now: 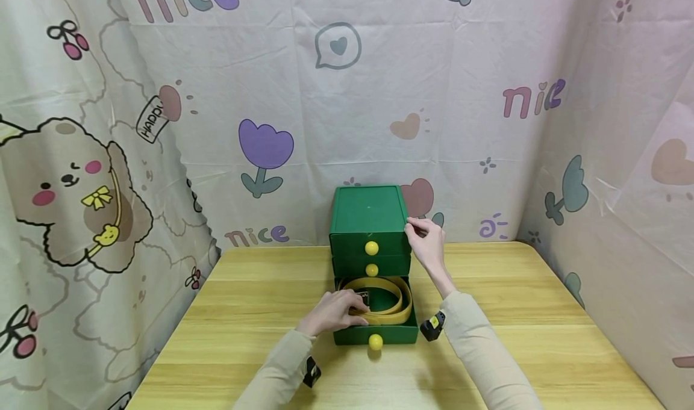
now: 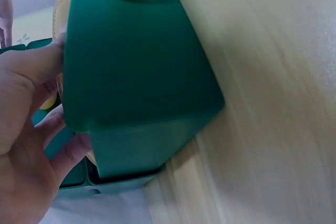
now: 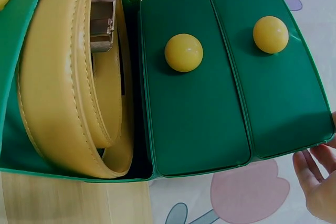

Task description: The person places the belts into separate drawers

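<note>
A coiled yellow belt [image 1: 402, 316] with a metal buckle [image 3: 103, 27] lies in the pulled-out bottom drawer [image 1: 349, 336] of a green drawer box [image 1: 370, 210]. My left hand [image 1: 334, 311] reaches over the drawer's left side and grips the belt near the buckle, its thumb just behind the drawer front. In the left wrist view the drawer front hides part of the belt and some fingertips. My right hand [image 1: 427, 241] touches the upper right edge of the box with its fingertips, the fingers fairly straight in the right wrist view.
Two upper drawers with yellow knobs [image 3: 184, 52] are closed above the open one. The box stands near the back edge of a wooden table [image 1: 260, 301]. A printed curtain [image 1: 358, 115] hangs behind and on both sides. Small black devices [image 1: 432, 326] sit at both wrists.
</note>
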Demonstrator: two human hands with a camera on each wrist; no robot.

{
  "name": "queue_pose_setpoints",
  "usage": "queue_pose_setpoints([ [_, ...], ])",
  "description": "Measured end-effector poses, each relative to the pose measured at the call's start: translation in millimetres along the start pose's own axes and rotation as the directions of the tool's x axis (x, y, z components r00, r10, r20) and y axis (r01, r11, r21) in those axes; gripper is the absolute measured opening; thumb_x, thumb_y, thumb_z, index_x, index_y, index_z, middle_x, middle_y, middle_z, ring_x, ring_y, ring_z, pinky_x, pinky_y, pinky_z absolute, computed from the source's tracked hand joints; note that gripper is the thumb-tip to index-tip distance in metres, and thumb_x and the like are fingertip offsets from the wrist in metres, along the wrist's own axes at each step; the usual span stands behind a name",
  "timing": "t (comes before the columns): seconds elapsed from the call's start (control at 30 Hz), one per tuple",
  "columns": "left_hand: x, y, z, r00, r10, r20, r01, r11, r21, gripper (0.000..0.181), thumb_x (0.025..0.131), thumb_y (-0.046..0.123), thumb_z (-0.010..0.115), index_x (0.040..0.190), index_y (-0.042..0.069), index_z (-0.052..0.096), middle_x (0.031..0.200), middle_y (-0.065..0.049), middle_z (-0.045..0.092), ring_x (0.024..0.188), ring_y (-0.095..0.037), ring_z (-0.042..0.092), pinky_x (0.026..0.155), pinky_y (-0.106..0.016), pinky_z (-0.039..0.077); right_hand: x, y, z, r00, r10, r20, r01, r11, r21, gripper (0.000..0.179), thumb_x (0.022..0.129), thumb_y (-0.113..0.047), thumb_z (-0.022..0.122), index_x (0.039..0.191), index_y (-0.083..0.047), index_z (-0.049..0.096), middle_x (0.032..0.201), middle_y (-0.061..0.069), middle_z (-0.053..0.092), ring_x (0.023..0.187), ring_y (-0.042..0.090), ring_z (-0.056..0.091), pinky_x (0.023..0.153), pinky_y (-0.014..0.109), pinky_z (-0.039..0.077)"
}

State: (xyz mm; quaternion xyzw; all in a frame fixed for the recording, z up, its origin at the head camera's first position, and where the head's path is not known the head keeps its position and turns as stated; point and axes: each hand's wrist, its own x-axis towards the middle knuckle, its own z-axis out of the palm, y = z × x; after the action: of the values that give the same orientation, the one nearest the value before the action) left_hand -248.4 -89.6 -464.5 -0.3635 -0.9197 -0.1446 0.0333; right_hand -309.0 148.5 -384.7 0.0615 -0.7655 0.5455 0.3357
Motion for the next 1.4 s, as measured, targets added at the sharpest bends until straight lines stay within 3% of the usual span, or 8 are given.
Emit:
queue_pose_setpoints([
  [0.27,-0.6,-2.7,8.4,1.000,-0.021,0.008,0.021,0.998,0.053,0.024,0.074,0.049,0.062,0.095,0.040,0.067,0.094,0.023,0.062,0.086,0.001,0.054,0.059,-0.019,0.026,-1.3,1.5,-1.0,1.000,0.006,0.011,-0.006,1.000,-0.010,0.020,0.080,-0.014,0.061,0.097,-0.005,0.070,0.091,0.009,0.068,0.077,0.015,0.064,0.067,0.015,0.051],
  [0.5,1.9,-3.6,7.3,0.997,-0.066,0.050,0.068,0.997,-0.033,0.019,0.072,0.046,0.066,0.091,0.040,0.068,0.089,0.025,0.065,0.076,0.004,0.054,0.057,-0.020,0.027,-1.3,1.1,-1.1,1.000,0.018,0.012,-0.018,1.000,-0.001,0.021,0.080,-0.014,0.062,0.097,-0.006,0.070,0.091,0.008,0.068,0.077,0.017,0.065,0.066,0.010,0.049],
  [0.77,3.5,-1.9,3.2,0.992,-0.085,0.089,0.092,0.993,-0.071,0.018,0.072,0.043,0.067,0.090,0.041,0.068,0.088,0.025,0.063,0.071,0.004,0.050,0.056,-0.022,0.027,-0.5,1.0,-0.7,1.000,0.015,0.012,-0.015,1.000,-0.002,0.020,0.080,-0.013,0.062,0.098,-0.006,0.070,0.091,0.008,0.068,0.078,0.018,0.065,0.066,0.010,0.049],
  [0.9,3.7,-2.6,0.8,0.989,-0.055,0.140,0.075,0.987,-0.144,0.019,0.075,0.036,0.068,0.094,0.033,0.070,0.090,0.020,0.065,0.074,0.004,0.053,0.062,-0.019,0.039,-1.0,1.1,-0.6,1.000,0.016,0.016,-0.016,1.000,0.007,0.020,0.080,-0.012,0.063,0.097,-0.006,0.070,0.092,0.010,0.067,0.078,0.019,0.064,0.066,0.011,0.049],
  [1.0,3.7,-4.6,-1.8,0.986,-0.011,0.169,0.051,0.971,-0.235,0.020,0.077,0.027,0.068,0.097,0.024,0.070,0.093,0.014,0.067,0.084,0.001,0.058,0.075,-0.022,0.048,-1.2,1.3,-0.6,1.000,0.017,0.019,-0.017,1.000,0.010,0.020,0.080,-0.012,0.062,0.097,-0.006,0.070,0.092,0.011,0.067,0.078,0.019,0.064,0.066,0.010,0.049],
  [1.13,3.2,-7.4,-3.8,0.989,0.025,0.148,0.023,0.949,-0.313,0.020,0.078,0.022,0.067,0.097,0.017,0.070,0.096,0.010,0.069,0.094,-0.003,0.059,0.087,-0.028,0.047,-0.8,1.8,-0.3,1.000,0.013,0.019,-0.014,1.000,0.010,0.020,0.080,-0.013,0.062,0.098,-0.006,0.070,0.093,0.011,0.067,0.079,0.020,0.064,0.065,0.009,0.048],
  [1.4,1.5,-12.5,0.7,0.996,0.041,0.076,-0.007,0.917,-0.398,0.019,0.082,0.023,0.063,0.096,0.014,0.071,0.096,0.008,0.069,0.092,-0.004,0.059,0.085,-0.033,0.048,-0.5,0.9,-0.6,1.000,0.010,0.018,-0.010,1.000,0.016,0.020,0.080,-0.012,0.062,0.098,-0.005,0.070,0.092,0.010,0.067,0.078,0.020,0.065,0.065,0.009,0.048],
])
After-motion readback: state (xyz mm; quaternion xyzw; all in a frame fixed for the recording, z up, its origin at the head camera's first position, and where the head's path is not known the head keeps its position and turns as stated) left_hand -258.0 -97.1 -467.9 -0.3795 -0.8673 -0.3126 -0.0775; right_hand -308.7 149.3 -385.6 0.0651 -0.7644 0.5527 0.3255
